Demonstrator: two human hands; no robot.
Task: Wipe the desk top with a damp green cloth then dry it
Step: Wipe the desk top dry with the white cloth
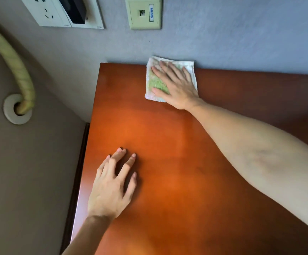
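The desk top [177, 162] is glossy reddish-brown wood filling the middle of the view. A folded green and white cloth [154, 83] lies at the desk's far edge against the wall. My right hand [177, 85] presses flat on the cloth, fingers spread and pointing toward the far left corner, covering most of its right half. My left hand [112, 184] rests on the bare wood near the desk's left edge with fingers apart, holding nothing.
The grey wall runs along the desk's far edge, bearing a power socket plate [62, 11] and a data socket [144, 13]. A pale wrapped pipe [15, 61] curves into a round wall collar [17, 109] at the left. The desk's left edge drops off beside a side wall.
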